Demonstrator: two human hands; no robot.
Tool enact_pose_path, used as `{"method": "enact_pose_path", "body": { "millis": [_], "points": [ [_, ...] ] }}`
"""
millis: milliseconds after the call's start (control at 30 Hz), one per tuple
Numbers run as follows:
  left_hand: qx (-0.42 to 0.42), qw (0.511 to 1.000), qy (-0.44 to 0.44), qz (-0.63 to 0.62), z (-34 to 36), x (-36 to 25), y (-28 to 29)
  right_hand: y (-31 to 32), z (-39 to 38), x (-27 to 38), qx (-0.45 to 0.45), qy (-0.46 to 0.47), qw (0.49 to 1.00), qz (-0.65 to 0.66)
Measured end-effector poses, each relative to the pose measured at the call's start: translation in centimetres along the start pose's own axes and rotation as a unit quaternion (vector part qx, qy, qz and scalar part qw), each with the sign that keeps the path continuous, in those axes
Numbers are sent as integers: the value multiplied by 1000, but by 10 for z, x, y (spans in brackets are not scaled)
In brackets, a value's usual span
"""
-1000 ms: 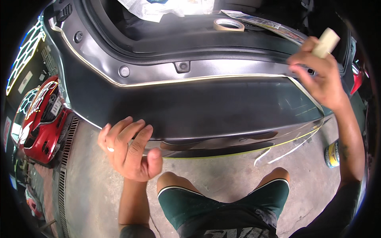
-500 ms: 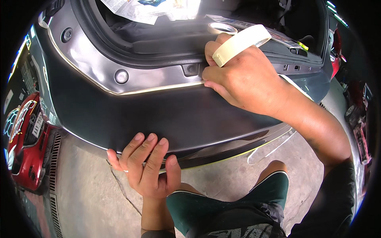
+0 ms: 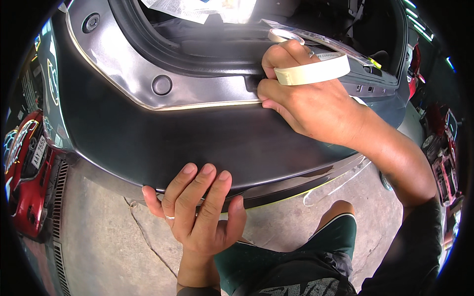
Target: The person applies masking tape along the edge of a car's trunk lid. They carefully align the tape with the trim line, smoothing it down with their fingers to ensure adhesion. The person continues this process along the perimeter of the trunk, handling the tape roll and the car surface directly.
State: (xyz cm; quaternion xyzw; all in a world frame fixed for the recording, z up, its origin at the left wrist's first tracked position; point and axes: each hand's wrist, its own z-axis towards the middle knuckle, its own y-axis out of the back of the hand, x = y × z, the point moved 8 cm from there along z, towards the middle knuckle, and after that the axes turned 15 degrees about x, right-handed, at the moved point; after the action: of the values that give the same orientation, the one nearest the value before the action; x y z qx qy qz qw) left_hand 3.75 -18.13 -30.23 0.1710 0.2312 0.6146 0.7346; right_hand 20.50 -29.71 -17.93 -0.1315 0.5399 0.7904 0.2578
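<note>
My right hand [image 3: 316,106] is closed in a pinch at the seam along the top of a dark car bumper [image 3: 207,138]. A roll of cream masking tape [image 3: 313,69] hangs round the fingers of that hand. A thin pale strip [image 3: 202,107] follows the seam and runs up to the fingertips; what they pinch there is partly hidden. My left hand [image 3: 202,212] lies with its fingers stretched out and apart on the bumper's near lower edge, holding nothing.
A second tape roll [image 3: 286,36] sits at the open trunk's sill. Newspaper [image 3: 202,9] covers part of the trunk. A loose pale strip [image 3: 335,185] dangles below the bumper. Red cars stand at left [image 3: 29,197] and right. A floor grate [image 3: 59,202] runs at left.
The view has shifted slightly. The tape roll has tilted flatter round my right hand, which still pinches at the seam. My left hand stays on the bumper edge.
</note>
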Motion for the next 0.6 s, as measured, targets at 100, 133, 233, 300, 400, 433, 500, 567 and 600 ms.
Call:
{"method": "enact_pose_path", "body": {
  "millis": [100,133,233,300,400,433,500,567,600],
  "points": [
    [-6,1000,13,-3,1,-1,0,-4,5,4,-16,3,1000,-11],
    [-6,1000,12,-2,0,-1,0,-4,7,6,-19,5,1000,-17],
    [-5,1000,12,1,-1,0,0,-4,13,14,-23,11,998,-60],
    [-1,1000,16,2,-1,0,1,-4,15,14,-33,33,997,-64],
    [6,1000,12,-3,0,-4,0,-4,14,10,-8,50,997,-64],
    [7,1000,15,-2,0,-4,0,-5,16,9,4,55,997,-62],
    [9,1000,20,-2,0,-4,0,-6,18,7,-2,54,996,-68],
    [6,1000,16,-6,-1,-3,0,-8,18,2,11,58,997,-50],
    [4,1000,14,-8,-1,-2,-1,-9,18,-1,26,62,997,-30]
  ]
}}
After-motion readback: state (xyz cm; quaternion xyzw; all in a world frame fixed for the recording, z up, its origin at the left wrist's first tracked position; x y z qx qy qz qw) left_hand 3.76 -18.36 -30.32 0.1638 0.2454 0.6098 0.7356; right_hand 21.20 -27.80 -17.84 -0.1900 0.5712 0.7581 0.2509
